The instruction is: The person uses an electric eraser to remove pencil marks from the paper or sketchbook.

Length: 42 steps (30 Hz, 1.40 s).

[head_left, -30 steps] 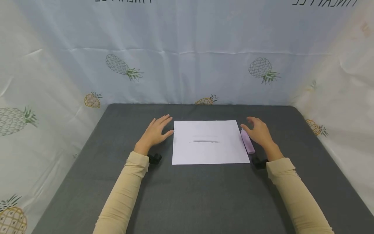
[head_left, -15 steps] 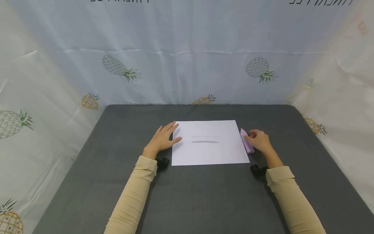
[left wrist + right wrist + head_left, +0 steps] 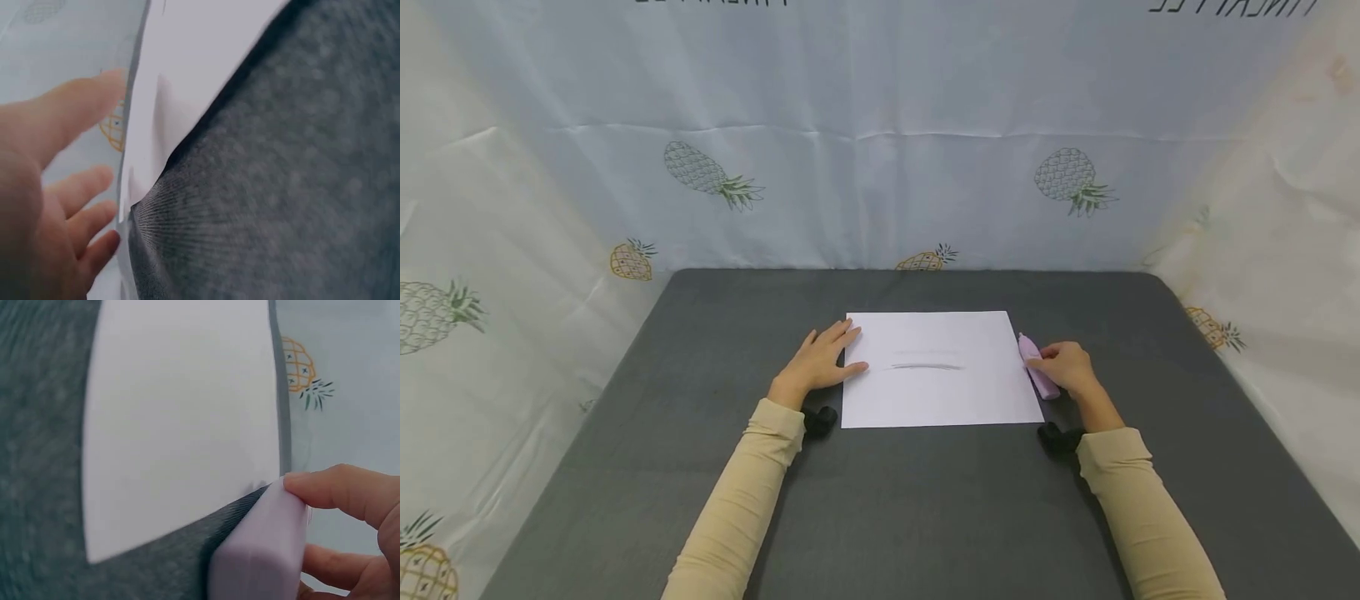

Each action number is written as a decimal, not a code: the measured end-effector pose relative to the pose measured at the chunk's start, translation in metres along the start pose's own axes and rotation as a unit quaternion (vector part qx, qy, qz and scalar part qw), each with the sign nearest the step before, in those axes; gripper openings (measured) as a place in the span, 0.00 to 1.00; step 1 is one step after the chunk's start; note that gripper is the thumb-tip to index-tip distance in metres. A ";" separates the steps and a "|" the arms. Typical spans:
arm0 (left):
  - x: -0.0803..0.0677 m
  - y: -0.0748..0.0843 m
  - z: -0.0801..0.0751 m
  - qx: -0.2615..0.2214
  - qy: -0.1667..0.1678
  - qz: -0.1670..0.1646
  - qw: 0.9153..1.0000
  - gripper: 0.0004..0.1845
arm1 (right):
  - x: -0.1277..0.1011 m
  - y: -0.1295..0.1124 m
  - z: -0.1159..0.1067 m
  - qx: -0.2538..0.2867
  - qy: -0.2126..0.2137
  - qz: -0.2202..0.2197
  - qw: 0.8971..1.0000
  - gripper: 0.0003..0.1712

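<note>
A white sheet of paper (image 3: 940,397) lies on the dark cloth, with a few grey pencil-like strokes (image 3: 927,366) across its middle. My left hand (image 3: 815,362) rests at the paper's left edge, fingers spread and thumb over the sheet. At the right edge lies a lavender tapered tool (image 3: 1028,347), thick-bodied with a narrow tip pointing away from me. My right hand (image 3: 1070,367) pinches its body between thumb and fingers. In the right wrist view, the thumb presses on top of the lavender tool (image 3: 259,550) and the other fingers sit along its far side.
The dark grey cloth (image 3: 880,508) covers the table. Behind and at both sides hang pale curtains (image 3: 865,183) printed with pineapples. Black wrist cameras (image 3: 822,422) sit under the wrists, close to the cloth.
My left hand has moved right and toward me, onto the paper's left edge. My right hand has come down, and its fingers have closed on the lavender tool, which has shifted slightly.
</note>
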State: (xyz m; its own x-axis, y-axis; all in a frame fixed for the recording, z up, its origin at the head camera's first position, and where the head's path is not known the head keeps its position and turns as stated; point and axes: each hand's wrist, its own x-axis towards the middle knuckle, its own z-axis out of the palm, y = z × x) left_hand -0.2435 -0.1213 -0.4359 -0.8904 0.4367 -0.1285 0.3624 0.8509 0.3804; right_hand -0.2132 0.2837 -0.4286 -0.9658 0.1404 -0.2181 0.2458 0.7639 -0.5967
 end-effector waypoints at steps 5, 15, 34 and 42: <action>0.001 -0.007 0.006 -0.020 -0.003 0.012 1.000 0.45 | -0.005 -0.005 -0.005 0.018 -0.026 -0.018 0.999 0.28; 0.005 -0.003 0.011 -0.002 -0.004 -0.007 1.000 0.40 | -0.016 -0.020 -0.010 0.081 -0.122 -0.088 0.985 0.26; 0.005 0.010 0.000 0.021 -0.031 -0.006 0.999 0.38 | -0.022 -0.028 -0.002 0.076 -0.228 -0.136 0.961 0.20; 0.005 0.010 -0.001 0.024 -0.042 -0.011 0.999 0.40 | -0.018 -0.028 -0.004 0.042 -0.244 -0.147 0.958 0.19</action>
State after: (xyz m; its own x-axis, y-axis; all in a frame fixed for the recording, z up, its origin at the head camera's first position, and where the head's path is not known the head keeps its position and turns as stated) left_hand -0.2449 -0.1108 -0.4315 -0.8731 0.4382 -0.2139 0.3571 0.8733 0.3316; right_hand -0.2030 0.2621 -0.4049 -0.8455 -0.3996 -0.3543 -0.0044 0.6686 -0.7436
